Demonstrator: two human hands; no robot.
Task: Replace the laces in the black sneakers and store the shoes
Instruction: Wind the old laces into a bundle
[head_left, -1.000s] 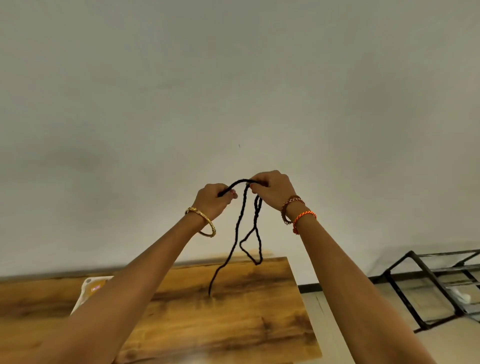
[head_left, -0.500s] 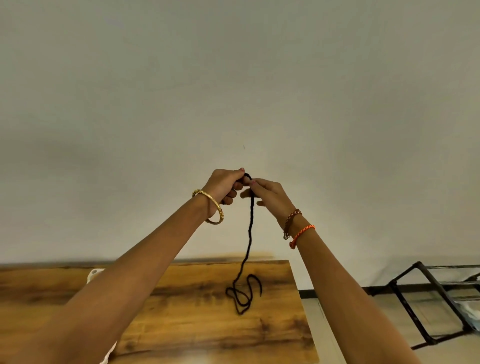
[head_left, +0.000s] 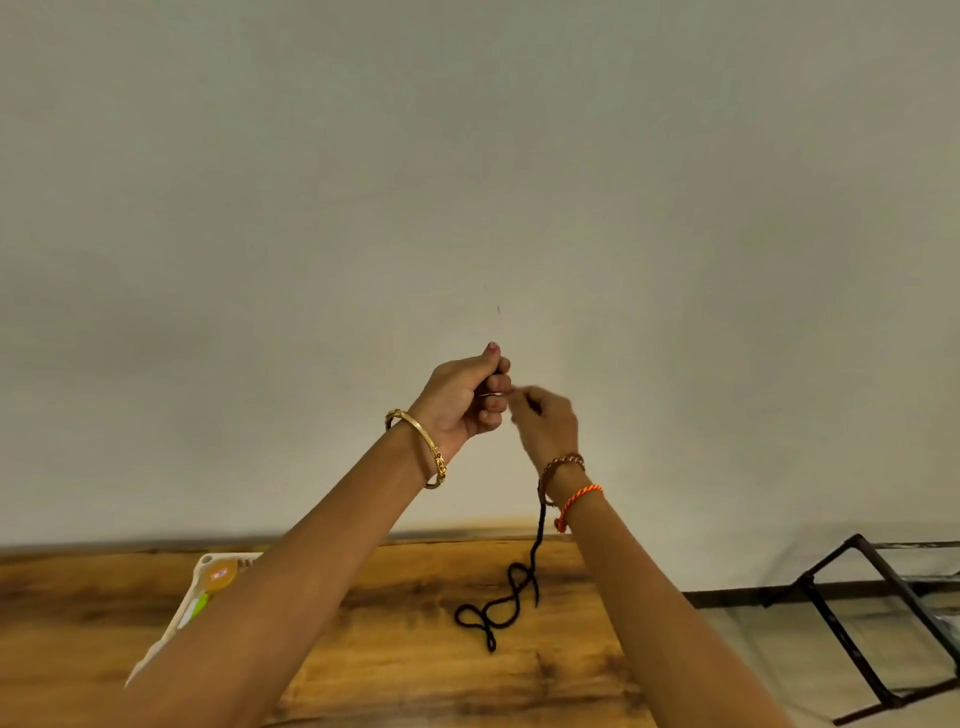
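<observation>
A black shoelace (head_left: 501, 605) hangs from my raised hands, and its lower end lies in loose loops on the wooden table (head_left: 415, 665). My left hand (head_left: 460, 397) is curled into a fist that grips the lace's upper end, thumb up. Just to its right, my right hand (head_left: 548, 426) pinches the lace, which runs down behind that wrist. Both hands are held up in front of the pale wall. No sneakers are in view.
A white plastic basket (head_left: 179, 618) with orange and green items stands on the table at the left, partly behind my left forearm. A black metal rack (head_left: 852, 623) stands on the floor to the right of the table.
The hands have come close together and my left hand has taken the top of the lace into its fist. More lace has settled onto the table and spread into wider loops.
</observation>
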